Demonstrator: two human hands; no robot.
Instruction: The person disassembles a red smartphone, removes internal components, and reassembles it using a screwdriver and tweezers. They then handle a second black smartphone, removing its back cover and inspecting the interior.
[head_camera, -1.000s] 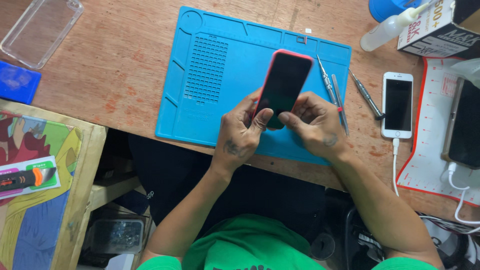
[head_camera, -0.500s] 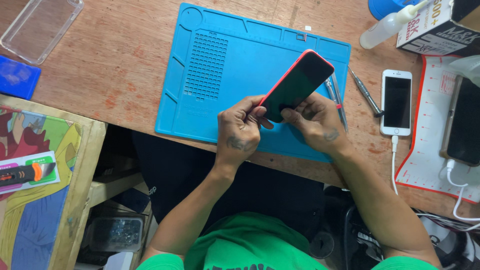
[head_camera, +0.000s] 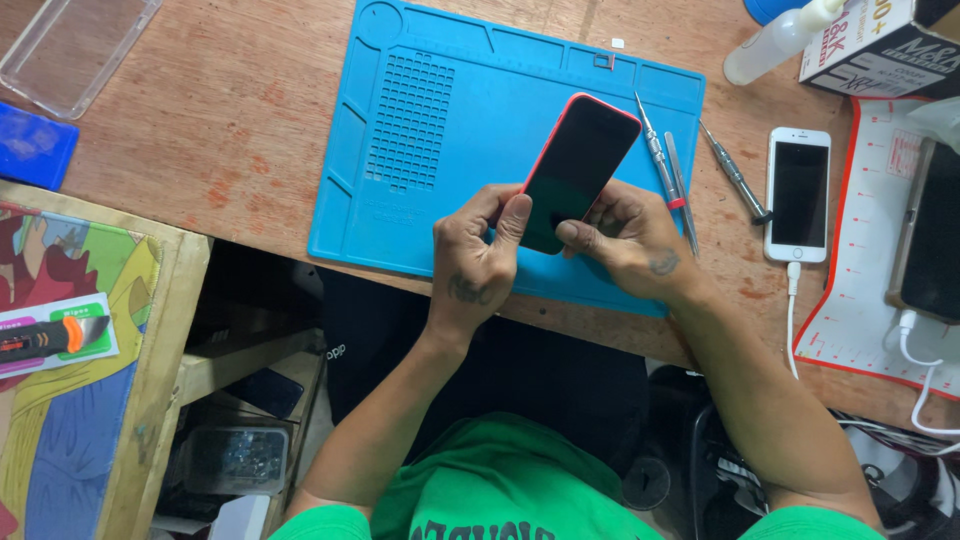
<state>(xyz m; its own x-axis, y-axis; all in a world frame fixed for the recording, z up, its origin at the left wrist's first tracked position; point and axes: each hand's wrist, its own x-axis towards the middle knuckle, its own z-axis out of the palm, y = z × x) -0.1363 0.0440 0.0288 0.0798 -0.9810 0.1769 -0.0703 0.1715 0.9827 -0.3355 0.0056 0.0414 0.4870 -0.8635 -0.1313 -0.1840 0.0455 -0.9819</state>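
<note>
Both hands pinch a red phone (head_camera: 578, 170) at its lower end, tilted above the blue mat (head_camera: 440, 130). The left hand (head_camera: 478, 258) grips its left edge, and the right hand (head_camera: 630, 240) curls on its right. Two screwdrivers (head_camera: 662, 160) lie just beyond the right hand.

A worn wooden workbench (head_camera: 230, 110), its reddish-brown top scuffed and stained, fills the upper part of the scene under flat, even light, with a blue ridged work mat (head_camera: 440, 120) spread across its middle and a white mat edged in red (head_camera: 865, 280) at its right end. To the left stands a lower wooden-framed table (head_camera: 160, 380) with a brightly coloured patterned surface, and a clear plastic tray (head_camera: 70, 40) sits on the bench's far left corner. Beneath the bench the space is dark, with a wooden shelf (head_camera: 250, 365) and cluttered odds and ends in shadow.
</note>
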